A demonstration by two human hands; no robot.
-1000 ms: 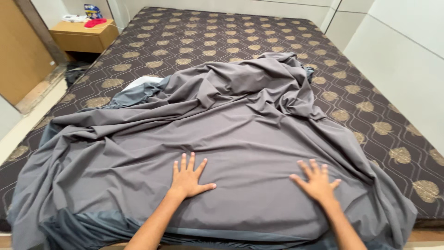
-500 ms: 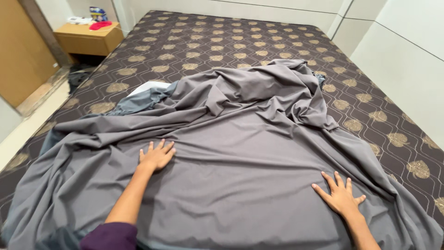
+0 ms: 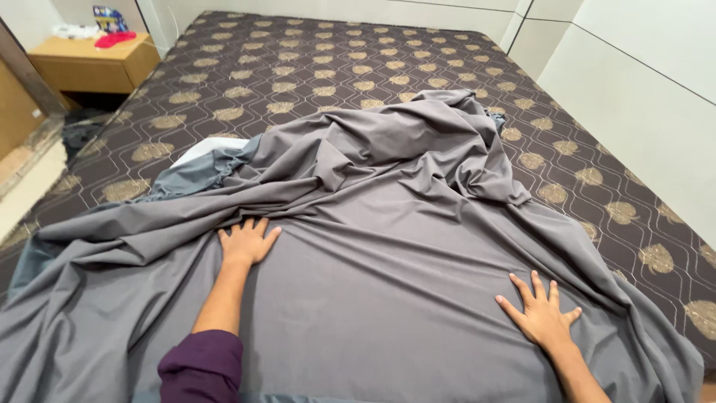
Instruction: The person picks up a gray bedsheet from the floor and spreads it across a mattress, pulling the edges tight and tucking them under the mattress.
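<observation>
**Grey Sheet on Mattress: Handling Properties and Hand Pose**

The grey sheet [image 3: 403, 246] lay over the near half of the patterned mattress [image 3: 335, 67], flat at the near end and bunched into a ridge of folds toward the far end. A lighter gathered edge [image 3: 198, 170] showed at the sheet's left side.

Handling, as judged: the cloth appeared thin, light and wholly limp. It would likely slide readily over the mattress and crease wherever pushed. It did not look fragile. The gathered edge or a corner seemed the surest place to take hold; the flat middle offered nothing to pinch.

Left hand [image 3: 247, 240]: palm down on the sheet, at the foot of the bunched folds, fingers [image 3: 246, 224] loosely spread and pointing toward the far end. Arm extended, purple sleeve [image 3: 200, 366] at the upper arm.

Right hand [image 3: 541, 313]: palm down on the sheet's near right part, fingers [image 3: 535, 285] splayed wide, gripping nothing.

A wooden nightstand [image 3: 89, 63] stood beyond the sheet's far left.
</observation>
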